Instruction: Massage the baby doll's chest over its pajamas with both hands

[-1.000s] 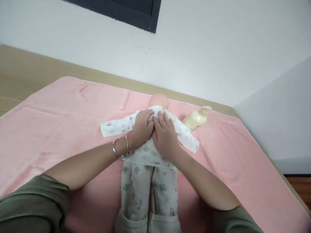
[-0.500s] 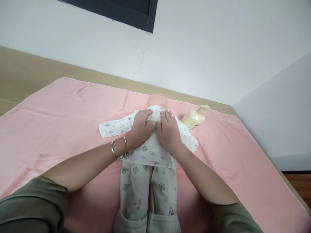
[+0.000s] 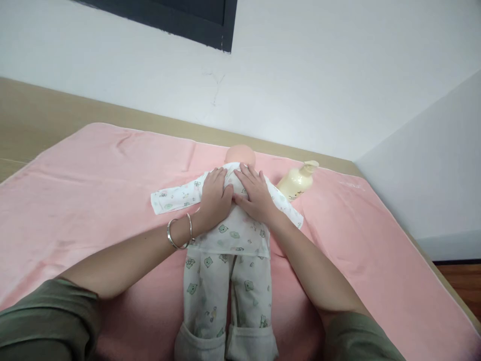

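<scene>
A baby doll (image 3: pixel 240 155) lies on a pink blanket, its bald head at the far end. It wears a white printed top (image 3: pixel 233 235) with the sleeves spread sideways, and matching trousers (image 3: pixel 210 288) with turned-up cuffs. Both my hands rest flat on the chest of the top. My left hand (image 3: pixel 216 198) lies on the left side, fingers stretched toward the doll's head. On the right side, my right hand (image 3: pixel 257 195) lies with its fingers spread and pointing up and left. The thumbs are close together at the middle. Neither hand grips anything.
A cream pump bottle (image 3: pixel 298 180) lies tilted on the blanket just right of the doll's shoulder. The pink blanket (image 3: pixel 112 200) covers most of the wooden surface (image 3: pixel 56 103), which meets a white wall (image 3: pixel 300 75) at the back. A dark frame (image 3: pixel 188 25) is on the wall.
My right hand has shifted slightly left across the doll's chest and its fingers are more spread. My left hand stays in nearly the same place. The whole view has moved slightly.
</scene>
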`<state>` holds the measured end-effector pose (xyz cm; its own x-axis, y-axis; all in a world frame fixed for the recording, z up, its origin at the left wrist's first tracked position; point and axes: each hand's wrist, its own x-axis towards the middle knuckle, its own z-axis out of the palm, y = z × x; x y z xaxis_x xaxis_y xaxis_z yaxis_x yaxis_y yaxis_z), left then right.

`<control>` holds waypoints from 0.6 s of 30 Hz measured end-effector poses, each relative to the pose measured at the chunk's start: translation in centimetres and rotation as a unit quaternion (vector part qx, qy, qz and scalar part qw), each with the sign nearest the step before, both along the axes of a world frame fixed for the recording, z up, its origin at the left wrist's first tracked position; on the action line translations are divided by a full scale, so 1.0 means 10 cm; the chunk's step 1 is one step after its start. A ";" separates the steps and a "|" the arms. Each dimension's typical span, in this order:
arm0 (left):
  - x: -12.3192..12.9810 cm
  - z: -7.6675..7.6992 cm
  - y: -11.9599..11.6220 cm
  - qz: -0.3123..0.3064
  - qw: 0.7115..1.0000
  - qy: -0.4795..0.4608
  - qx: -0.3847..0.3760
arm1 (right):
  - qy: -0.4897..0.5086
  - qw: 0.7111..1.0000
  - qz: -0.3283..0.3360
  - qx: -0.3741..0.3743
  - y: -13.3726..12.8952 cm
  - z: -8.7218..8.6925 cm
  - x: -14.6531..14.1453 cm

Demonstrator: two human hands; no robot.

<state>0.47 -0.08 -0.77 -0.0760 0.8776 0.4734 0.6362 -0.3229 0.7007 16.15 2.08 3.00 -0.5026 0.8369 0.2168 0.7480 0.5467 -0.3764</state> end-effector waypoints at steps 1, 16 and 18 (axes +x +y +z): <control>0.01 -0.03 -0.03 -0.002 1.000 0.008 0.005 | 0.012 1.000 -0.013 -0.002 0.04 -0.02 0.02; -0.18 0.23 0.19 -0.050 0.988 0.146 -0.027 | -0.021 0.997 -0.073 0.025 -0.50 0.00 -0.30; -0.10 0.21 0.05 -0.046 0.983 0.175 0.009 | -0.008 0.996 -0.089 -0.002 -0.32 0.00 -0.22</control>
<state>-0.57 0.43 1.35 0.1739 0.8644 0.4718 0.8045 -0.4010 0.4381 13.94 -1.11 2.99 -0.3497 0.9140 0.2057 0.8386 0.4033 -0.3662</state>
